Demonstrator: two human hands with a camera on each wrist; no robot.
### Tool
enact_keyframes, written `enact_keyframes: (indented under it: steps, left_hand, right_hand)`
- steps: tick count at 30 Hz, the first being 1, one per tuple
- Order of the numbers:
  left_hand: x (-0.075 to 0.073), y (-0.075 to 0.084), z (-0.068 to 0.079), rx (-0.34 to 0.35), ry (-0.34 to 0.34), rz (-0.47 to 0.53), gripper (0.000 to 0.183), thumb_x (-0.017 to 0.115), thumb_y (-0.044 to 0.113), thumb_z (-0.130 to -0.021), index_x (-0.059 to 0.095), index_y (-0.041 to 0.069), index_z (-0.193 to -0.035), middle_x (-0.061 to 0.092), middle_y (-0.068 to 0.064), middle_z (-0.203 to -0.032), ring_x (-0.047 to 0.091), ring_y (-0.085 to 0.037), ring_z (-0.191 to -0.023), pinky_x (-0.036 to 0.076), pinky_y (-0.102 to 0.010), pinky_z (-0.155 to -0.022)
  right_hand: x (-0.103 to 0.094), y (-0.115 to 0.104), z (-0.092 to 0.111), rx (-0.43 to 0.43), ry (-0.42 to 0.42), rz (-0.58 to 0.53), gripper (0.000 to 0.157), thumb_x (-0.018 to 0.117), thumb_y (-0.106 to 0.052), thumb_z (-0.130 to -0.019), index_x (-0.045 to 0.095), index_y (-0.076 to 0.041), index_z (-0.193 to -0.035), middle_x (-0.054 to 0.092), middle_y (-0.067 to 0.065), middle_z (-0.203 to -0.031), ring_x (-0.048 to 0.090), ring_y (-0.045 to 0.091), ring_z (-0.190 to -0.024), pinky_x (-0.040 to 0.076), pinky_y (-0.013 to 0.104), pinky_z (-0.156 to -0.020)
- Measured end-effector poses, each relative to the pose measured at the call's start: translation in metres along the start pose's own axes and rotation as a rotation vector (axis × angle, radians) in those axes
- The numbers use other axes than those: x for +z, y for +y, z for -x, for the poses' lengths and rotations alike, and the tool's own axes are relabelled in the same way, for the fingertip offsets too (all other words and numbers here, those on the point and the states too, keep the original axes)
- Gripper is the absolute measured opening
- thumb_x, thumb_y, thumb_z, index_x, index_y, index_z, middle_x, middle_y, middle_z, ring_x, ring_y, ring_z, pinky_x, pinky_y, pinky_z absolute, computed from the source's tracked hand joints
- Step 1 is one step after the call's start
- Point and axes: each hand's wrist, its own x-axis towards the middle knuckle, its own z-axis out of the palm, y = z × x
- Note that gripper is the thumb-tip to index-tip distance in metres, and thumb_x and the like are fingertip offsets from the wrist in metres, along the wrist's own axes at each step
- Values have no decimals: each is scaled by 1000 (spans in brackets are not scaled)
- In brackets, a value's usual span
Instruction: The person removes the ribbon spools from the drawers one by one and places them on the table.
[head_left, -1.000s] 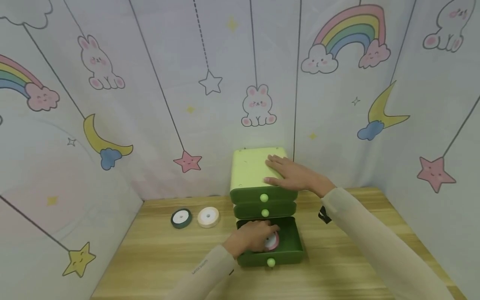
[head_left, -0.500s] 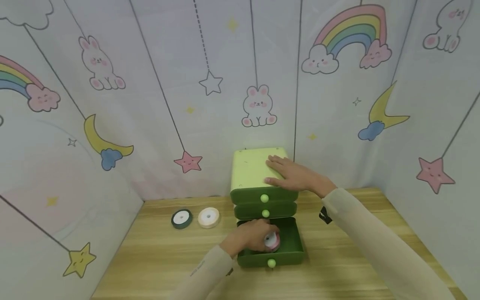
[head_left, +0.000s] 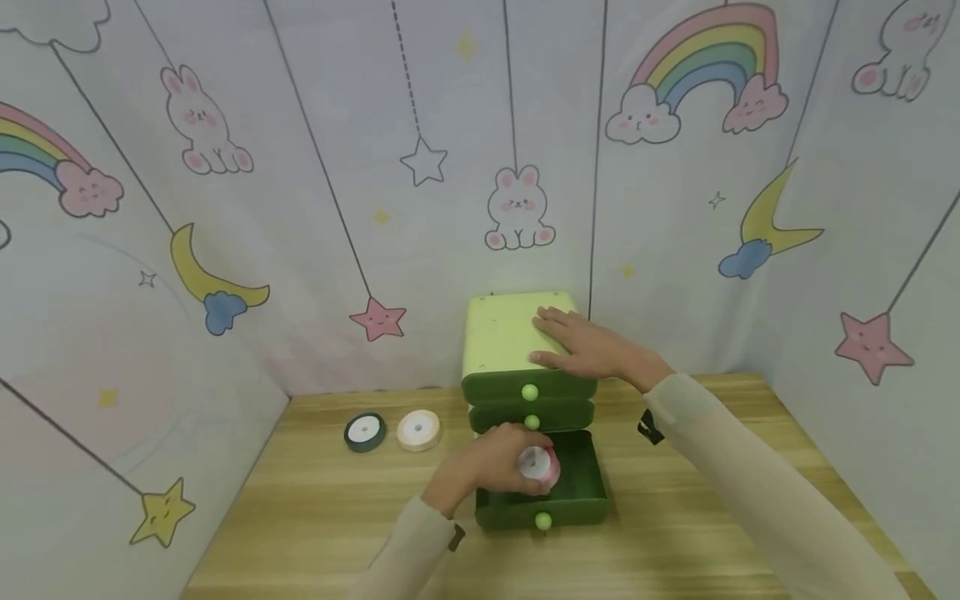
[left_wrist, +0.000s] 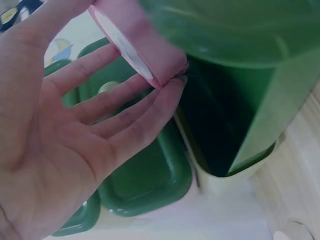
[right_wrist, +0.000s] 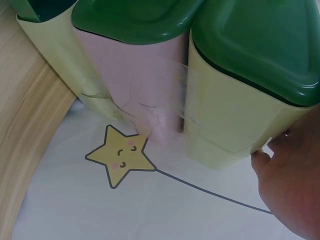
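In the head view my left hand (head_left: 495, 460) holds a spool of pink ribbon (head_left: 538, 468) over the pulled-out bottom drawer (head_left: 585, 477) of a small green drawer cabinet (head_left: 501, 333). The left wrist view shows the pink ribbon (left_wrist: 155, 42) pinched at the fingertips, its white spool face turned to the palm. Flat on the cabinet's pale top, toward its right edge, rests my right hand (head_left: 592, 346) with straight fingers. The two upper drawers are closed, each with a round light-green knob.
Left of the cabinet, a dark green ribbon spool (head_left: 365, 432) and a cream ribbon spool (head_left: 418, 430) lie on the wooden table (head_left: 330, 517). A printed cloth backdrop (head_left: 330, 217) stands close behind the cabinet and along both sides.
My left hand has lifted the pink ribbon spool up from the bottom of the drawer and tilted it. The right hand stays on the cabinet top.
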Motion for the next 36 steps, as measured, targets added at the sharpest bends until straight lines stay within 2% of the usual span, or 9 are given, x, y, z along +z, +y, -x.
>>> enact_keyframes:
  steps: [3,8,14,17,24,30,36]
  left_hand:
    - [-6,1,4,-9,12,0,59,85,39,-86,68,15,-137,74,0,-126,65,-9,-104,53,-19,-82]
    - [-14,6,16,-67,0,-12,59,86,42,-84,68,21,-136,70,0,-128,62,-13,-109,52,-25,-83]
    - [-29,9,36,-28,45,11,56,85,40,-84,69,18,-133,71,-1,-125,63,-14,-107,54,-24,-84]
    - [-36,7,49,-31,74,21,57,86,40,-84,69,16,-132,70,-4,-125,63,-15,-105,55,-24,-83]
    - [-45,-8,79,-113,149,-15,50,85,36,-83,69,16,-126,72,-3,-115,64,-14,-94,54,-27,-76]
    - [-47,-24,103,-139,210,-52,42,86,30,-81,70,17,-117,70,-1,-106,61,-16,-96,51,-27,-73]
    - [-44,-44,123,-212,186,-60,45,86,29,-81,68,15,-120,68,-5,-108,61,-15,-91,54,-31,-74]
  right_hand:
    - [0,1,-1,3,2,4,86,44,-66,-105,23,-10,-167,14,11,-178,11,31,-166,12,53,-135]
    - [1,1,-1,-3,0,-5,88,44,-67,-105,23,-10,-167,14,12,-178,11,33,-166,12,55,-135]
    - [1,2,-1,3,-4,28,88,43,-68,-105,22,-10,-168,14,12,-178,11,32,-166,12,54,-135]
    - [0,1,-1,14,-10,36,89,42,-69,-104,21,-11,-168,13,11,-178,10,32,-166,13,53,-135]
    - [2,1,-1,14,-11,16,90,42,-70,-104,21,-11,-168,12,10,-178,10,31,-166,12,52,-135]
    - [4,-1,-2,2,-3,29,88,41,-68,-105,21,-10,-168,13,11,-178,11,32,-166,12,52,-135]
    - [2,0,-2,3,10,14,87,45,-65,-105,23,-9,-167,15,13,-177,13,34,-166,14,55,-134]
